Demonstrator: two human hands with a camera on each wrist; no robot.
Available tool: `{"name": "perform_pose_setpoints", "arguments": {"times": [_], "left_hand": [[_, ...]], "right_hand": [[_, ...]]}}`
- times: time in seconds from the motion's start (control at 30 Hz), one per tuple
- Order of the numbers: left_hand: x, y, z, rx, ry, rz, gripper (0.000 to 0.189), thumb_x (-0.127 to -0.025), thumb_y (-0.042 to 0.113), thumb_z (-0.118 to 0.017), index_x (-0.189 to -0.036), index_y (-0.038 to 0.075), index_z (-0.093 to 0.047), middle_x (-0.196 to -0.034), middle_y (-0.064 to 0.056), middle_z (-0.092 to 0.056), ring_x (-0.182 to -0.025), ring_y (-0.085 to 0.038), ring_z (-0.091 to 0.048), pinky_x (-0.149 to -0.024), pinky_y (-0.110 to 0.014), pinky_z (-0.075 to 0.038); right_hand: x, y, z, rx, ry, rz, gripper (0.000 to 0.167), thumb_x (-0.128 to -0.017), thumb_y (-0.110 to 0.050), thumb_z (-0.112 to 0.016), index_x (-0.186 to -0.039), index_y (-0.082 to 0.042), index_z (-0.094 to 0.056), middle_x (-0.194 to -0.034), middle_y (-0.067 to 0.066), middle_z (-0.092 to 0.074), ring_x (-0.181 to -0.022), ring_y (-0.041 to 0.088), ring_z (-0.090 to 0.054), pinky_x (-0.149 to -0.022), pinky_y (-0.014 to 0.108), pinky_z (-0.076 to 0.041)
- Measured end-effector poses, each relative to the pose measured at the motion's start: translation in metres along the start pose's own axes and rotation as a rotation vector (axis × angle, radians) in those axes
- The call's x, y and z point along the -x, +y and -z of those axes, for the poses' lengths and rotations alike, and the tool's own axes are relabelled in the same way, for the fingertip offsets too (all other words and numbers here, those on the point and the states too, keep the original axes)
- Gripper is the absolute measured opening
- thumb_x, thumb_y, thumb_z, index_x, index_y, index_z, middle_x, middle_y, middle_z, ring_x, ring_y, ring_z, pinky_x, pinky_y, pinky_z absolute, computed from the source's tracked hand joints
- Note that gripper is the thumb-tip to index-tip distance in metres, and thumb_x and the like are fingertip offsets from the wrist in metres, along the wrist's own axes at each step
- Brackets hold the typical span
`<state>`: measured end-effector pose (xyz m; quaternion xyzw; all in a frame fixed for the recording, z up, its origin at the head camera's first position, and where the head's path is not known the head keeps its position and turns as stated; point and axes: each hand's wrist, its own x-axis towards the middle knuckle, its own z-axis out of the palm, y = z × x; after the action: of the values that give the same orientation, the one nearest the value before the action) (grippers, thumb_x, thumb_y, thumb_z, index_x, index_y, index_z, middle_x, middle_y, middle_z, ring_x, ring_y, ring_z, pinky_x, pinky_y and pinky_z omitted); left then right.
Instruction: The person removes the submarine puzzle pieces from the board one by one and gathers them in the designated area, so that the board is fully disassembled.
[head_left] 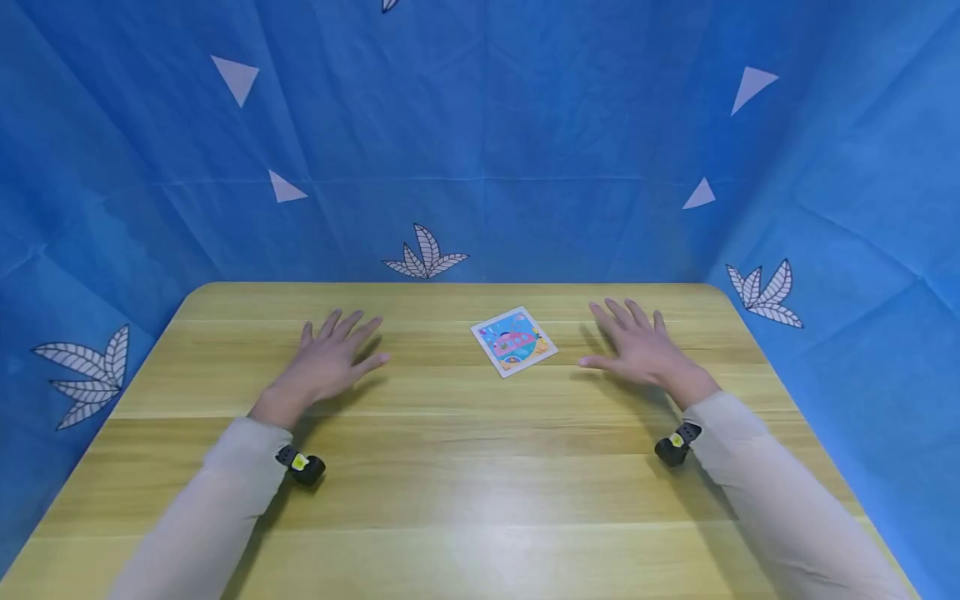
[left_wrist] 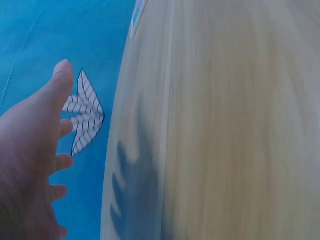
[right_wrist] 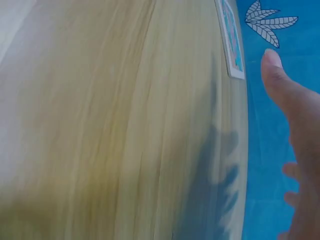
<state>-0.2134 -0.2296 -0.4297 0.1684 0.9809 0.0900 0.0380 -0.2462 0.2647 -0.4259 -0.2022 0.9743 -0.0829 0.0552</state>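
A square card (head_left: pixel 514 341) with a white border and a colourful cartoon picture lies flat and turned at an angle near the table's far edge. To its left, my left hand (head_left: pixel 327 360) hovers over the wood with fingers spread and nothing in it. My right hand (head_left: pixel 637 343) is held the same way just right of the card, its thumb nearest the card's right corner. Shadows of both hands fall on the tabletop. In the right wrist view the card (right_wrist: pixel 231 40) shows beyond the thumb; only a sliver of the card (left_wrist: pixel 137 16) appears in the left wrist view.
The light wood table (head_left: pixel 480 467) has rounded far corners. A blue cloth (head_left: pixel 480 125) with white triangles and leaf prints hangs behind it and along both sides. Each wrist carries a small black camera on a strap, below the light sleeves.
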Motion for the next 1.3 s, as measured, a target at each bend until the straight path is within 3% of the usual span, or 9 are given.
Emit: {"name": "perform_pose_setpoints", "arguments": {"times": [0.17,0.3,0.57,0.93,1.3], "left_hand": [[-0.011,0.022,-0.003,0.003,0.012,-0.030,0.084,-0.092,0.075,-0.028,-0.157,0.023,-0.023,-0.160,-0.015,-0.020,-0.145,-0.044,-0.010,-0.108,-0.074,-0.004],[-0.021,0.042,-0.006,0.005,0.019,-0.063,0.084,-0.092,0.076,-0.025,-0.157,0.023,-0.024,-0.160,-0.013,-0.021,-0.146,-0.042,-0.012,-0.110,-0.072,-0.006],[-0.034,0.074,-0.017,0.000,0.006,-0.097,0.090,-0.088,0.081,-0.019,-0.157,0.023,-0.026,-0.159,-0.011,-0.025,-0.146,-0.038,-0.015,-0.113,-0.068,-0.009],[-0.052,0.114,-0.031,-0.028,-0.024,-0.125,0.086,-0.090,0.078,-0.030,-0.157,0.024,-0.026,-0.159,-0.008,-0.026,-0.146,-0.034,-0.018,-0.116,-0.061,-0.012],[-0.068,0.139,-0.047,-0.071,-0.066,-0.154,0.088,-0.090,0.078,-0.026,-0.157,0.022,-0.026,-0.157,-0.009,-0.030,-0.145,-0.033,-0.021,-0.117,-0.058,-0.014]], "right_hand": [[-0.012,-0.008,-0.003,-0.078,0.036,0.124,0.101,-0.085,-0.069,-0.058,-0.158,-0.012,-0.017,-0.158,0.021,-0.020,-0.144,0.045,-0.014,-0.112,0.068,-0.011],[-0.020,-0.011,-0.006,-0.120,0.056,0.177,0.099,-0.085,-0.063,-0.064,-0.156,-0.008,-0.023,-0.157,0.021,-0.025,-0.143,0.041,-0.020,-0.115,0.059,-0.017],[-0.034,-0.019,-0.011,-0.165,0.058,0.237,0.093,-0.086,-0.054,-0.069,-0.154,-0.006,-0.028,-0.155,0.020,-0.030,-0.142,0.039,-0.026,-0.116,0.057,-0.021],[-0.054,-0.031,-0.017,-0.144,0.034,0.286,0.093,-0.085,-0.055,-0.070,-0.151,-0.003,-0.033,-0.153,0.019,-0.034,-0.142,0.037,-0.027,-0.117,0.053,-0.020],[-0.061,-0.035,-0.027,-0.147,0.024,0.334,0.089,-0.085,-0.057,-0.068,-0.149,-0.003,-0.039,-0.152,0.018,-0.037,-0.140,0.036,-0.031,-0.116,0.053,-0.024]]}}
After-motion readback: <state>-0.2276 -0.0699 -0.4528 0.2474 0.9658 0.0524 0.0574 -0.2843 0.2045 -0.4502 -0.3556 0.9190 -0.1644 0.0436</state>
